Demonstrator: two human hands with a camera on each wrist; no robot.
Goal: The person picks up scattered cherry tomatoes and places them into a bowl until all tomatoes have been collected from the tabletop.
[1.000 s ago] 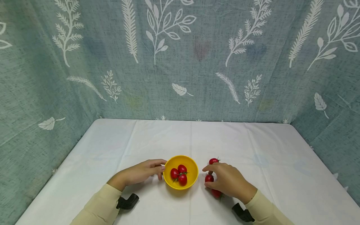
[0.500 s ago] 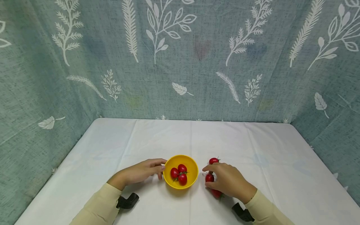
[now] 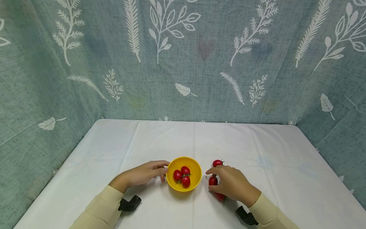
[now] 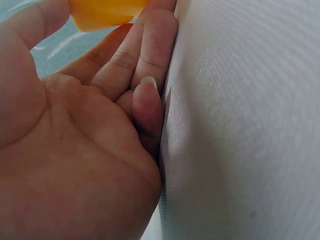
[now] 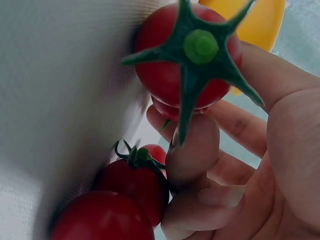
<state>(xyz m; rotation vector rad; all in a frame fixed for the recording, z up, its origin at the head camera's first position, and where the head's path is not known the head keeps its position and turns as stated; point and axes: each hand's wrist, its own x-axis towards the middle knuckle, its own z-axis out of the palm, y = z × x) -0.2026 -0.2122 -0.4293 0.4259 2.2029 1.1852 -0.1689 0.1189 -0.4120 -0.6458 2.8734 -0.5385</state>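
Note:
A yellow bowl (image 3: 184, 188) stands near the middle of the table with three cherry tomatoes (image 3: 186, 182) inside. My left hand (image 3: 141, 174) lies at its left side, thumb and fingers nearly straight against the outer wall. My right hand (image 3: 234, 183) curves over a group of cherry tomatoes right of the bowl, thumb and index finger around one tomato (image 3: 213, 181). Another tomato (image 3: 217, 163) shows beyond the index finger and one (image 3: 220, 197) under the thumb. In the right wrist view, a tomato with a green star-shaped calyx (image 5: 201, 46) is closest, my curled fingers just below it.
A white cloth covers the table (image 3: 160, 140). Behind and at both sides hangs a grey-green curtain (image 3: 206, 76) with white leaf prints. Black wrist mounts sit under the left cuff (image 3: 130, 203) and the right cuff (image 3: 246, 216).
The tomato between my right thumb and index finger has shifted very slightly to the right. Both hands and the bowl keep their places; the head view has tipped slightly.

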